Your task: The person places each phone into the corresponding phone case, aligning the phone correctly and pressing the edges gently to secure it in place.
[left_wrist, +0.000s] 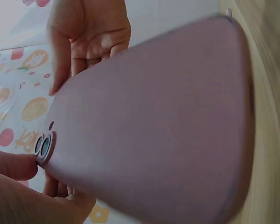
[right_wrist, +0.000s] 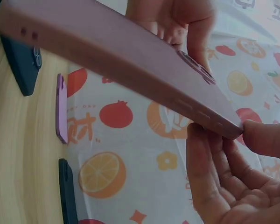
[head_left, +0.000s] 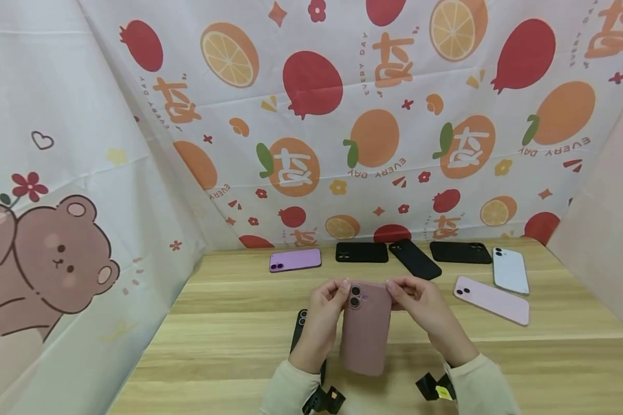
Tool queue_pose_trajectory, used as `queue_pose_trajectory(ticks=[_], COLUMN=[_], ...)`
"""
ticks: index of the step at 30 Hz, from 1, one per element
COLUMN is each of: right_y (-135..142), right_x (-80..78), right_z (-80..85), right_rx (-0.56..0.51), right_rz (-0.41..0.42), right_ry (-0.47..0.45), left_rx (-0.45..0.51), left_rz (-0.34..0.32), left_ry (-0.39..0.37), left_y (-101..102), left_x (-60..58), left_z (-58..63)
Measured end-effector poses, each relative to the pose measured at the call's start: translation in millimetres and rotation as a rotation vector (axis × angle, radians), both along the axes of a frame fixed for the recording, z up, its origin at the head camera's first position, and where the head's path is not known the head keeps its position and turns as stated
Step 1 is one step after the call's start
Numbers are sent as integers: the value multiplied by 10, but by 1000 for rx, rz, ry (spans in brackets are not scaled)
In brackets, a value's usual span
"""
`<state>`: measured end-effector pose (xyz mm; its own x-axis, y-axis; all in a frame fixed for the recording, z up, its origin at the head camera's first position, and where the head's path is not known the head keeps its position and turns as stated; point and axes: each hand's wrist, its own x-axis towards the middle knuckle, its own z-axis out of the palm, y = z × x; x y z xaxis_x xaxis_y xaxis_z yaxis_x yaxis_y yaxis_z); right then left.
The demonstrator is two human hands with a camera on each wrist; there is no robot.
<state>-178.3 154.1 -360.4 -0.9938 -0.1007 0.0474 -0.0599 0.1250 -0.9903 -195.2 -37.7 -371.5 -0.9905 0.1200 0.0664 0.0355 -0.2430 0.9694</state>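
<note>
Both hands hold up a phone in a dusty pink case [head_left: 367, 331], its back with two round lenses turned toward the head camera. My left hand [head_left: 319, 323] pinches the upper left corner beside the lenses. At the upper right corner, my right hand [head_left: 428, 308] pinches the case between thumb and fingers. The left wrist view shows the pink back [left_wrist: 154, 107] at close range, its lower end toward the table. Cutouts along the case's side edge [right_wrist: 130, 86] appear in the right wrist view. A black phone [head_left: 300, 328] lies partly hidden under my left forearm.
Along the back of the wooden table [head_left: 213, 334] lie a purple phone [head_left: 296, 260], several black phones [head_left: 361, 252] and a white phone [head_left: 510, 271]. A light pink phone [head_left: 491, 301] lies to the right. A fruit-print curtain [head_left: 337, 144] hangs behind the table.
</note>
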Motion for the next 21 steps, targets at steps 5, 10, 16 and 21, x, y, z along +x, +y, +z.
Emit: queue_pose_trajectory(ticks=[5,10,16,21], right_y=[-28,-51,-35,-27], right_x=[-12,-11,-27,-59], right_z=[-21,-36,-41,-53], right_rx=[46,38,7,-5], right_rz=[8,-50,-84,-115], right_ry=[52,47,-1,-40], left_rx=[-9,-12,-24,-32], left_rz=[20,16,-12,-69], left_ry=[-8,-24,-50,-63], left_y=[18,35,53,37], left_x=[-20,-19,-31,-46], left_z=[-23,-30,-46,-64])
